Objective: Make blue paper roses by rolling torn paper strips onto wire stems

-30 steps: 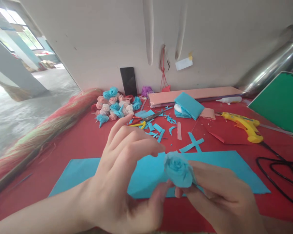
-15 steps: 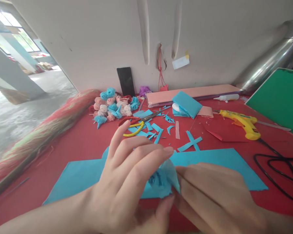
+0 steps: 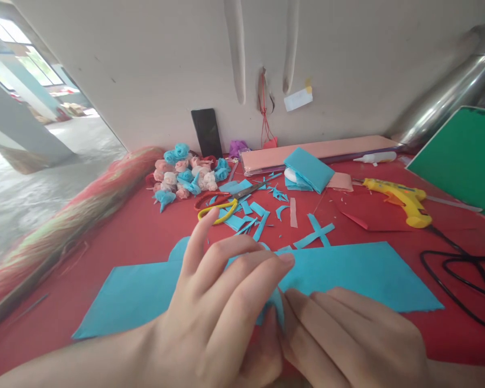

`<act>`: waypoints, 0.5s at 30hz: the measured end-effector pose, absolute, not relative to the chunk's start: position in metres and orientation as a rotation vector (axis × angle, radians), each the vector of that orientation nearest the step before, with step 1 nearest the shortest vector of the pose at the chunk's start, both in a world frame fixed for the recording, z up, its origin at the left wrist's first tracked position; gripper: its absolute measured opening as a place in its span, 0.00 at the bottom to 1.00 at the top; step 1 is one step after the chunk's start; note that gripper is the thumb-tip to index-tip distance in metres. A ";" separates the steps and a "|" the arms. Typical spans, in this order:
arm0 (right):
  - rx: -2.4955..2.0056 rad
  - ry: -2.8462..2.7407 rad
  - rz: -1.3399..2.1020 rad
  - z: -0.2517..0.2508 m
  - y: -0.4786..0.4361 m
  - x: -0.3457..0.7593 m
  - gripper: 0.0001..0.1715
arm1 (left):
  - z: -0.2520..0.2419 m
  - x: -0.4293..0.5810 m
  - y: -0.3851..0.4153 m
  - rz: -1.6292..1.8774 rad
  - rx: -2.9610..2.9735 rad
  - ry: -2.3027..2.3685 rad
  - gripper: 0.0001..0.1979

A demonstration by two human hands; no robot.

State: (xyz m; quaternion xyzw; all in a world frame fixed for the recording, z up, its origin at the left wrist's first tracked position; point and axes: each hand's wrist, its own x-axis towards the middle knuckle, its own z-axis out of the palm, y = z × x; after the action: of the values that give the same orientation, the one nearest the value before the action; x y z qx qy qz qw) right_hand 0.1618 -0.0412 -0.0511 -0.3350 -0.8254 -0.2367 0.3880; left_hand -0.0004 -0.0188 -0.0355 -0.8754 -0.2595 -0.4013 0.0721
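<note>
Near the bottom centre, my left hand (image 3: 226, 302) curls its fingers over a small blue crepe paper piece (image 3: 278, 306), mostly hidden behind them. My right hand (image 3: 347, 334) presses against it from the right, fingers bent together around the paper's edge. Beneath both hands lies a long flat blue paper sheet (image 3: 347, 272) on the red table (image 3: 109, 237). Beyond my left hand are scissors (image 3: 230, 205) with red and yellow handles, among blue paper scraps (image 3: 261, 218). Two crossed blue strips (image 3: 316, 233) rest above the sheet.
Paper roses (image 3: 186, 175) are piled at the back left, beside a black phone (image 3: 207, 132). Folded blue paper (image 3: 309, 170) lies near a long pink pack (image 3: 319, 154). On the right are a yellow glue gun (image 3: 400, 198), its black cord and a green board (image 3: 461, 161).
My fingers have closed further over the blue paper piece, which now shows much less. Both hands have come nearer together, my right hand shifting slightly left. The view has shifted slightly.
</note>
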 end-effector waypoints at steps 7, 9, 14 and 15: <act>-0.858 -2.139 -0.552 -0.058 -0.048 0.160 0.23 | -0.038 0.001 -0.023 -1.217 -2.653 -0.773 0.22; -0.862 -2.149 -0.545 -0.059 -0.049 0.161 0.24 | -0.037 -0.001 -0.023 -1.193 -2.665 -0.763 0.22; -0.818 -2.195 -0.494 -0.060 -0.048 0.163 0.24 | -0.036 -0.006 -0.023 -1.033 -2.749 -0.717 0.22; -0.813 -2.206 -0.484 -0.060 -0.048 0.163 0.24 | -0.036 -0.007 -0.023 -1.013 -2.773 -0.714 0.23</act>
State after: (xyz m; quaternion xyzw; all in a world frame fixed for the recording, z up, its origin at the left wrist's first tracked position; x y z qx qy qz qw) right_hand 0.1630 -0.0477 -0.0600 -0.3158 -0.8567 -0.1879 0.3621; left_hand -0.0069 -0.0226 -0.0357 -0.9117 -0.2347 -0.3331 0.0519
